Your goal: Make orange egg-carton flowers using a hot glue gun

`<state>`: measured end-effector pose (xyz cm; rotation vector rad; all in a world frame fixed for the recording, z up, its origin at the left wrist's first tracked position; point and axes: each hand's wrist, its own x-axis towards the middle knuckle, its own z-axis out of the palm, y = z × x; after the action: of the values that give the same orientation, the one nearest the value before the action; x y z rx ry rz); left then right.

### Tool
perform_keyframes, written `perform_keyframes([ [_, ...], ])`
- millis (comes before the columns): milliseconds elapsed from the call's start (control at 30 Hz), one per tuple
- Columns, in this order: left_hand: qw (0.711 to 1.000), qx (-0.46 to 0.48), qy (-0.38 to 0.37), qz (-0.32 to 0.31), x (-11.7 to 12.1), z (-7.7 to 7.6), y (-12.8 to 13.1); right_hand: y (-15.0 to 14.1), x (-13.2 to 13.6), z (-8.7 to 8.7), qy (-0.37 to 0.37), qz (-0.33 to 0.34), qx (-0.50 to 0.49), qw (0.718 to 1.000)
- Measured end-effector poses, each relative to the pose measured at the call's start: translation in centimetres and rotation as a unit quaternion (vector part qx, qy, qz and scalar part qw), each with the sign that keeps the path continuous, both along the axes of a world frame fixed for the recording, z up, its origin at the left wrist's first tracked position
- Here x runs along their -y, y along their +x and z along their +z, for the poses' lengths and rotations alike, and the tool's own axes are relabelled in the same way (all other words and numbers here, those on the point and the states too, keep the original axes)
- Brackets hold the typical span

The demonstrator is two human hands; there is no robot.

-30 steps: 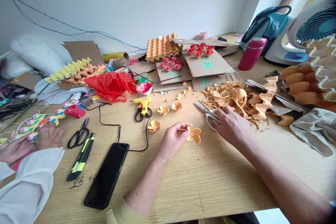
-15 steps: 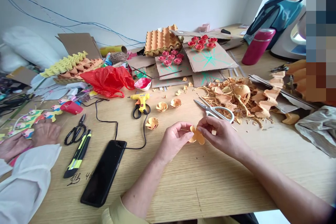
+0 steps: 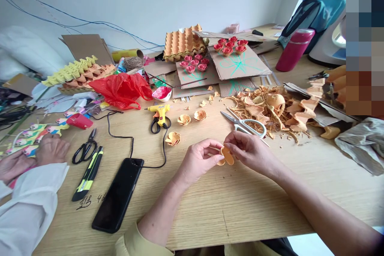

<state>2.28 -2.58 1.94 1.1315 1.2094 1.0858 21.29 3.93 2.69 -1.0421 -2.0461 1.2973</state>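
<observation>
1. Work piece: an orange petal piece point(image 3: 229, 157) was found above the near part of the wooden table point(image 3: 192, 216), between the fingertips of the person's two hands. Two rounded petals showed below the fingers; its upper part was largely hidden by them.
2. Left hand point(image 3: 200, 160): thumb and index finger were closed in a pinch on the left edge of the petal piece, the thumb tip lying against it. The remaining fingers were curled behind the index finger.
3. Right hand point(image 3: 252, 151): thumb and forefinger were drawn together at the upper right edge of the petal piece, pinching it. The other fingers were bent inward; whether they touched the piece could not be told.
4. Beyond the right hand: white-handled scissors point(image 3: 257, 125) lay just beside it, blades pointing up and left, next to a heap of orange scraps point(image 3: 261, 108).
5. Beyond the left hand: an orange blossom point(image 3: 173, 139) stood nearest, with a second blossom point(image 3: 184, 120) and a third blossom point(image 3: 200, 115) farther back. A yellow glue gun point(image 3: 159, 113) lay left of these.
6. Left of the person's forearm: a black phone point(image 3: 118, 196) lay flat, with a cutter knife point(image 3: 88, 176) and black scissors point(image 3: 85, 150) farther left.
</observation>
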Motion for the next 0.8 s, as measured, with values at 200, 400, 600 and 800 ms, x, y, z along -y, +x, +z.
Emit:
perform_keyframes([
  [200, 1.0, -0.013, 0.012, 0.005, 0.2, 0.0, -0.1, -0.1, -0.1, -0.1, -0.014, 0.023, -0.015, 1.0],
  [400, 0.996, 0.023, -0.044, 0.074, 1.0, -0.9, -0.6, 0.0, 0.2, 0.1, 0.047, 0.047, 0.023, 0.998],
  [600, 0.99, 0.038, -0.049, 0.13, 1.0, -1.4, -1.2, 0.1, 0.7, 0.1, 0.144, 0.104, 0.037, 0.983],
  [800, 0.994, -0.017, -0.046, 0.095, 1.8, -1.1, -0.6, -0.5, 0.7, -0.9, 0.18, 0.121, 0.012, 0.976],
])
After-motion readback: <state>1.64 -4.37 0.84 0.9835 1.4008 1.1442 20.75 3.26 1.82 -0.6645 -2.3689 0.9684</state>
